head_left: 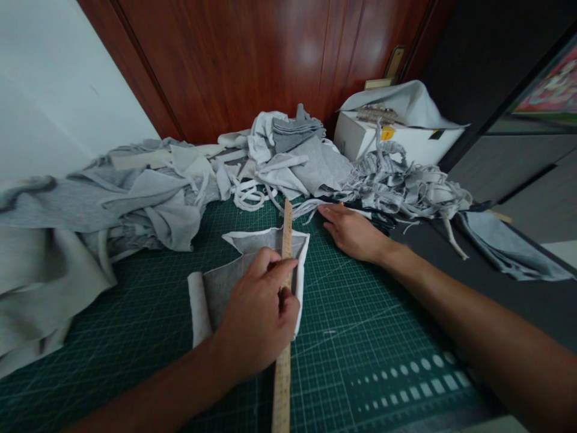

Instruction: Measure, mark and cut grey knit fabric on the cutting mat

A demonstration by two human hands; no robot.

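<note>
A wooden ruler [287,234] lies lengthwise over a cut piece of grey fabric [225,288] with white, folded-looking edges. My left hand [261,313] is closed on the ruler, thumb and fingers pinching it above the fabric. The hand hides part of both. Farther back on the right, my right hand [354,231] rests palm down at the edge of the scrap pile, its visible fingers stretched over thin grey strips [306,207]. Dark material lies just beyond that hand; what it is, I cannot make out.
A green cutting mat [360,325] covers the table. Grey fabric [148,192] is heaped at left, with folded pieces [297,135] at the back. Tangled strips [406,183] lie before a white box [406,141]. A wooden door [252,60] stands behind.
</note>
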